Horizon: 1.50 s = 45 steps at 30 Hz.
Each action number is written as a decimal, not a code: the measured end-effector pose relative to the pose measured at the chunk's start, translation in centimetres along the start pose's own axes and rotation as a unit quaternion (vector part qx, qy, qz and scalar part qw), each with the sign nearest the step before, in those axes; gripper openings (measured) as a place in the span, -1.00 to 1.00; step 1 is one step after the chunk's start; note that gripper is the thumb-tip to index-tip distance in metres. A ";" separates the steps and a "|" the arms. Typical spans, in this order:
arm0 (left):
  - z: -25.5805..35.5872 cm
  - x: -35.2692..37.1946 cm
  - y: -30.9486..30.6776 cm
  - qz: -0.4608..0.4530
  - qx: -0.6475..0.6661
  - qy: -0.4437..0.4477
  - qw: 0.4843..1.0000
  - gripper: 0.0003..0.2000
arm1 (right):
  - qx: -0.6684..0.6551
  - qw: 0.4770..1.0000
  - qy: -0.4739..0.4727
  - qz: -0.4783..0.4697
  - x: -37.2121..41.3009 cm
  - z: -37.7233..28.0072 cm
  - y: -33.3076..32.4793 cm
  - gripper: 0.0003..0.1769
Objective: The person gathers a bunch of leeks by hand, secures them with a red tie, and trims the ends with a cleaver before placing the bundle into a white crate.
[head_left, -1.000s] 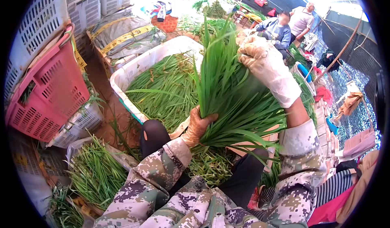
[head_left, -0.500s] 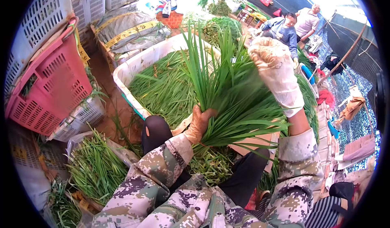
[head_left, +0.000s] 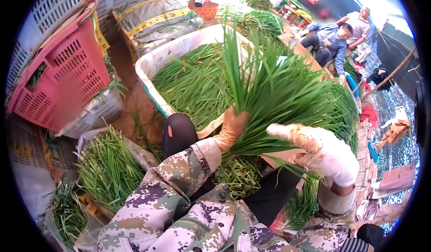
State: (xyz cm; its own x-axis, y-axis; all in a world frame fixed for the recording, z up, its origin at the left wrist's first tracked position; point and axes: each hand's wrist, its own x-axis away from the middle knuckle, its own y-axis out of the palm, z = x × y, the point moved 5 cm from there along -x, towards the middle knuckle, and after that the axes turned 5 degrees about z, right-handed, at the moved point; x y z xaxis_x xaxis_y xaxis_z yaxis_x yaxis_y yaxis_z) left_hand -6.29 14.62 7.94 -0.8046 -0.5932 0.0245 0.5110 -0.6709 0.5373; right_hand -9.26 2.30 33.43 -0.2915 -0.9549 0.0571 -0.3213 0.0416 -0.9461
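My left hand [head_left: 232, 128], in a thin tan glove, is closed around the lower end of a bunch of chives [head_left: 283, 95]. Their long flat green leaves fan upward and to the right. My right hand [head_left: 318, 151], in a soiled white glove, is at the right of the bunch, low by its leaves. One digit stretches left, apart from the bent fingers below; a few loose blades hang near those fingers. Trimmed green pieces [head_left: 238, 175] lie between my knees, beneath the bunch. Behind it, a white crate [head_left: 146, 79] holds many more loose leaves.
A pink basket [head_left: 67, 72] is stacked at the left over a white one [head_left: 96, 117]. A bag of cut greens [head_left: 110, 171] lies by my left knee. Covered crates [head_left: 157, 18] stand behind. Two people [head_left: 334, 41] are at the back right, near a slanting pole [head_left: 390, 74].
My right hand has dropped from above the leaves to beside the bunch's lower right, its digits now spread more. The left hand keeps its hold; the view has shifted slightly.
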 end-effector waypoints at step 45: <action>0.2 0.3 -0.8 0.103 0.006 -0.023 0.994 -0.76 | -0.088 0.925 0.173 0.328 -5.2 14.8 0.5 -0.35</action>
State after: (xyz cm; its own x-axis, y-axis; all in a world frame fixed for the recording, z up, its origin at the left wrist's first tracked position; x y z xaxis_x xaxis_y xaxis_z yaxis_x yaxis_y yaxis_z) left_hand -6.96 15.04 7.67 -0.6965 -0.6964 0.1728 0.6625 -0.5317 0.5276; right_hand 5.40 2.90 27.91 -0.7364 -0.5577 -0.3831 -0.1063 0.6546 -0.7485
